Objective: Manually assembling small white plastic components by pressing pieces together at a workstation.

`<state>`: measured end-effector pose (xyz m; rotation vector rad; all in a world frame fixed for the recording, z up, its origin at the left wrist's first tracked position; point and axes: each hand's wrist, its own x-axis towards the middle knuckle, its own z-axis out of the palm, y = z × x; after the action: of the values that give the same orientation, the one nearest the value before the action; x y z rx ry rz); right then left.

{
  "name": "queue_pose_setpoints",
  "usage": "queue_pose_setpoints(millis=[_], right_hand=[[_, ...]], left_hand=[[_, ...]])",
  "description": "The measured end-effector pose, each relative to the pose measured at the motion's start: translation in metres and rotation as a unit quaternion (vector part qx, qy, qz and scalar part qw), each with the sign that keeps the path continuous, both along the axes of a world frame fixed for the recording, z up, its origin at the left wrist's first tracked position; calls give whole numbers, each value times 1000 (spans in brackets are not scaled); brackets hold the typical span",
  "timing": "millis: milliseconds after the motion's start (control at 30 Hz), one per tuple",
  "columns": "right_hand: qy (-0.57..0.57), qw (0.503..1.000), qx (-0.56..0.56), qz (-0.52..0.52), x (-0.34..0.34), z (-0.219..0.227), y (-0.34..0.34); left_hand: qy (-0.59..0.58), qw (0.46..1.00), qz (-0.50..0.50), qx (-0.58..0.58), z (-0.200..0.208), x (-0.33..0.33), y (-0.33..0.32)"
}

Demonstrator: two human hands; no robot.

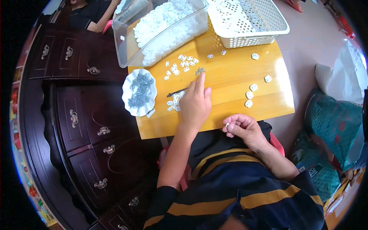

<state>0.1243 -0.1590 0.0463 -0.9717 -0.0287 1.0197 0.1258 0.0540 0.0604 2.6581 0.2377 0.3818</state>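
Observation:
My left hand (pixel 194 102) is over the wooden table, palm down. Its index finger stretches to a small heap of thin metal screws or pins (pixel 200 70), and the thumb stands apart from it. Under and beside that hand lie small white plastic pieces (pixel 170 103) and a dark slim rod (pixel 176 92), whose right end is hidden. At the table's near edge my right hand (pixel 245 129) pinches a small white plastic piece (pixel 227 125) between thumb and fingers. More white two-holed pieces (pixel 186 63) lie scattered beyond my left hand.
A scalloped white dish (pixel 126 96) holds many small metal parts. Behind stand a clear bin (pixel 174 35) of white pieces and a cream perforated basket (pixel 249 40). Several larger white pieces (pixel 253 87) lie at right. Dark drawers (pixel 73 115) flank the left; green sacks (pixel 329 122) stand right.

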Motion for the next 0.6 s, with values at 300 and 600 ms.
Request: queue_pose_setpoints(millis=[300, 600], right_hand=[[16, 1000, 22, -5, 0, -3, 1], [17, 1000, 20, -2, 1, -3, 1]], left_hand=[[29, 997, 15, 76, -7, 14, 0], [-3, 999, 19, 27, -9, 15, 2]])
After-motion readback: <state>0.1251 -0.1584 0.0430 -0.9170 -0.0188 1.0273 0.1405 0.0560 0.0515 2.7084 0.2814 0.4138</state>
